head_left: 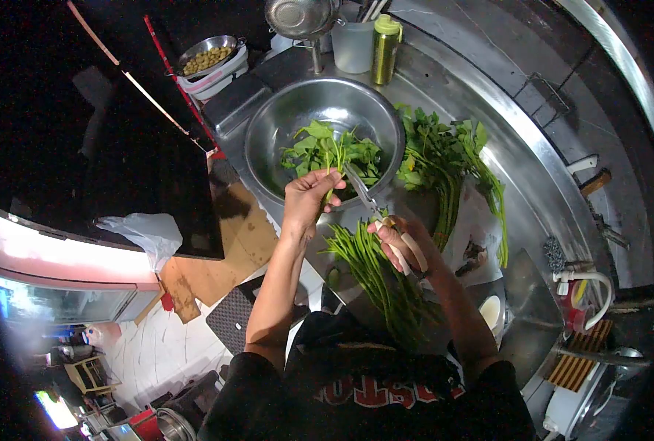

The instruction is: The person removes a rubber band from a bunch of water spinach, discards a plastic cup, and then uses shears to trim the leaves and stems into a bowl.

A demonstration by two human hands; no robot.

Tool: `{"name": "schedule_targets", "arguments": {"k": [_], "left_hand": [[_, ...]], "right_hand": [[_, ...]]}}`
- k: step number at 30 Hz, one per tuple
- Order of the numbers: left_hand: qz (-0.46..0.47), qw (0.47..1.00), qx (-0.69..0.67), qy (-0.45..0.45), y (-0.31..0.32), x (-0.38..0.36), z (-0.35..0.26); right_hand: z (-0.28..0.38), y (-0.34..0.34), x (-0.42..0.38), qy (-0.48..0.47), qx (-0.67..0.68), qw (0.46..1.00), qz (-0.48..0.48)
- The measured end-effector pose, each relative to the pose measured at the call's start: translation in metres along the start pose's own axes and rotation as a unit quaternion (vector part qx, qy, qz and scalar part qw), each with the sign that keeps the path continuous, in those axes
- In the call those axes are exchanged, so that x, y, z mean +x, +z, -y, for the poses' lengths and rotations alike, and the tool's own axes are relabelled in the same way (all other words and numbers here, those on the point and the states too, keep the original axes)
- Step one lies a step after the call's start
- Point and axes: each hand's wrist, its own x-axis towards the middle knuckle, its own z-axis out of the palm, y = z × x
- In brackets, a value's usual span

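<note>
My left hand (314,197) pinches a few green leafy stems (331,156) over the front rim of a large metal bowl (268,117). My right hand (402,242) is closed round the pale handles of scissors (361,188), whose blades point up-left at the stems beside my left fingertips. Cut leaves (360,151) lie in the bowl. Below my right hand, a bundle of long green stems (375,275) rests on the metal counter. A leafy bunch (433,162) lies to the right of the bowl.
Behind the bowl stand a metal strainer (297,16), a plastic jug (353,48) and a green-capped bottle (386,50). A basin of small yellowish pieces (208,59) is at the upper left. Knives (583,163) lie at the right, above a white hose (602,290).
</note>
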Motion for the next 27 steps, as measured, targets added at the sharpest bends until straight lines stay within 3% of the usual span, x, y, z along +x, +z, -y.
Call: {"name": "schedule_targets", "arguments": {"k": [2, 5, 7, 9, 11, 13, 17, 19, 22, 23, 25, 26, 27], "left_hand": [[0.001, 1.0, -0.002, -0.003, -0.001, 0.0, 0.0], [-0.008, 1.0, 0.01, 0.003, 0.0, -0.001, -0.001], [-0.018, 0.999, 0.024, 0.011, 0.002, 0.0, 0.002], [-0.042, 0.993, 0.056, 0.094, 0.002, 0.004, 0.009], [-0.068, 0.987, 0.091, 0.111, 0.005, 0.006, 0.012], [-0.094, 0.979, 0.125, 0.129, 0.009, 0.006, 0.011], [-0.124, 0.964, 0.174, 0.156, 0.011, 0.007, 0.01], [-0.128, 0.961, 0.188, 0.157, 0.007, 0.011, 0.015], [-0.163, 0.944, 0.131, 0.255, -0.008, 0.012, 0.016], [-0.182, 0.951, 0.099, 0.23, -0.015, 0.013, 0.017], [-0.191, 0.967, -0.061, 0.158, -0.007, -0.009, 0.0], [-0.19, 0.962, -0.133, 0.14, -0.002, -0.014, 0.002], [-0.159, 0.965, -0.177, 0.108, 0.009, -0.03, -0.002]], "right_hand": [[-0.001, -0.001, 0.001, 0.003, -0.01, 1.0, 0.001], [-0.006, -0.003, 0.005, 0.035, 0.102, 0.994, 0.027], [0.005, 0.003, 0.002, 0.031, -0.068, 0.996, -0.037], [-0.003, 0.005, 0.005, -0.014, -0.097, 0.993, -0.058], [-0.005, 0.006, 0.005, -0.059, -0.125, 0.987, -0.079], [-0.001, 0.008, 0.006, -0.005, -0.057, 0.996, -0.076], [0.0, 0.006, 0.01, -0.014, -0.071, 0.995, -0.07], [0.012, 0.006, 0.006, 0.05, -0.049, 0.994, -0.079], [-0.017, -0.016, 0.015, 0.002, 0.021, 0.996, -0.081], [-0.03, -0.029, 0.016, 0.004, 0.023, 0.996, -0.084], [-0.036, -0.045, 0.011, -0.082, 0.14, 0.971, -0.174], [-0.024, -0.052, -0.006, -0.091, 0.059, 0.978, -0.178], [-0.026, -0.064, -0.008, -0.089, 0.059, 0.978, -0.181]]}}
